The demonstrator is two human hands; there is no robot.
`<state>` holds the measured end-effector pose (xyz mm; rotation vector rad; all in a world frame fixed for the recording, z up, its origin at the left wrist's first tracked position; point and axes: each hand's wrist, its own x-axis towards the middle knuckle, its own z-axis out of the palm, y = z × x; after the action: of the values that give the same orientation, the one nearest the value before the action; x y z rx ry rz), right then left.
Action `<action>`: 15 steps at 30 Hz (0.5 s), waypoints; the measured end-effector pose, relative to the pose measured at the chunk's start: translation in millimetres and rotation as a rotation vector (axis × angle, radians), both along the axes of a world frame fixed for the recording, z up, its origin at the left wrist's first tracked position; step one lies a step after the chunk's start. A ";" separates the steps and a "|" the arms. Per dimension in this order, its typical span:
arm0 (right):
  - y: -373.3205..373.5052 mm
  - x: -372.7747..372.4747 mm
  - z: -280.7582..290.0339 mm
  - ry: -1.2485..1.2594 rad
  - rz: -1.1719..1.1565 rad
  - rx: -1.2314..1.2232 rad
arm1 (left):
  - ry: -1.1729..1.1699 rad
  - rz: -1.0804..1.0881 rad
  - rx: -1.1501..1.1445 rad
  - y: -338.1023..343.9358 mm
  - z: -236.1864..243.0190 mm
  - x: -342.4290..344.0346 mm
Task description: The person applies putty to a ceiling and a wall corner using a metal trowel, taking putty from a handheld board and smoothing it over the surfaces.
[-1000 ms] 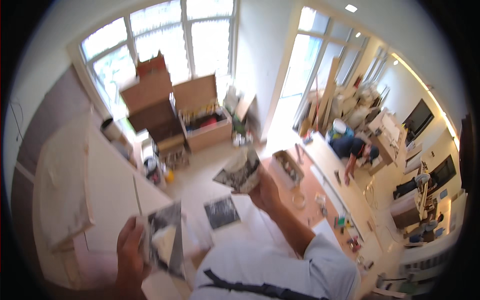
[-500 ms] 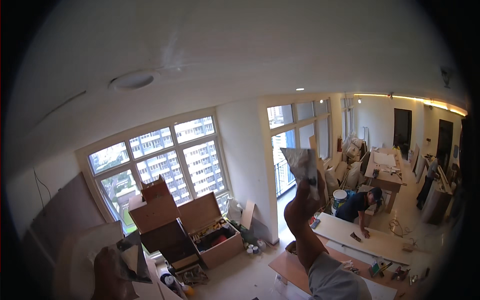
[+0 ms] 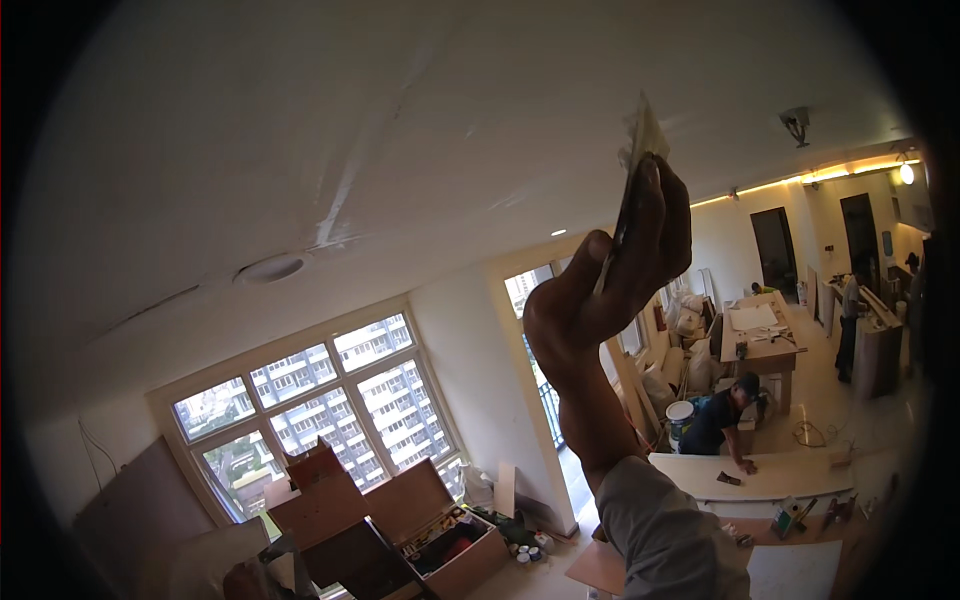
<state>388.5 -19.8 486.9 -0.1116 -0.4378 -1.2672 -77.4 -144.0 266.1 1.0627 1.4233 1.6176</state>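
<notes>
My right hand [image 3: 625, 240] is raised high with fingers wrapped around a flat putty blade [image 3: 640, 120] carrying pale paste, held edge-on just below the white ceiling [image 3: 460, 120]. A pale patched streak [image 3: 345, 190] runs along the ceiling left of it. My left hand [image 3: 247, 580] is low at the bottom edge, dim and partly cut off, gripping a second flat blade [image 3: 284, 565].
Below are wooden crates [image 3: 320, 500] by a window [image 3: 300, 420], paint cans [image 3: 530, 552] and benches with boards and tools [image 3: 795, 565]. A co-worker [image 3: 715, 420] leans over a long board [image 3: 750, 470]; others stand farther back at right, near sacks [image 3: 690, 325] and tables.
My right hand has risen from low over the work surfaces toward the ceiling with its blade. The view has tilted up, leaving my left hand at the lower edge.
</notes>
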 end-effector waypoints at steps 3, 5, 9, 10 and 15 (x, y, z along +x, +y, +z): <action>-19.2 -6.7 19.4 -0.016 -0.025 0.073 | -0.145 0.116 0.062 -7.5 -5.3 15.4; -32.6 -6.5 26.7 -0.037 -0.043 0.107 | -0.148 0.105 0.068 -5.6 -7.8 13.8; -62.0 -9.2 31.2 -0.024 -0.174 0.127 | -0.175 0.093 0.089 -10.6 1.1 27.6; -66.1 -11.3 32.1 -0.040 -0.166 0.126 | -0.177 0.093 0.088 -10.7 -1.9 21.6; -76.7 -22.0 42.6 -0.047 -0.180 0.106 | -0.121 0.063 0.089 -7.5 -7.5 11.5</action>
<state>366.5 -96.4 529.6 -0.0320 -0.4066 -1.4697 -65.9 -151.5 258.5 0.9609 1.3275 1.7743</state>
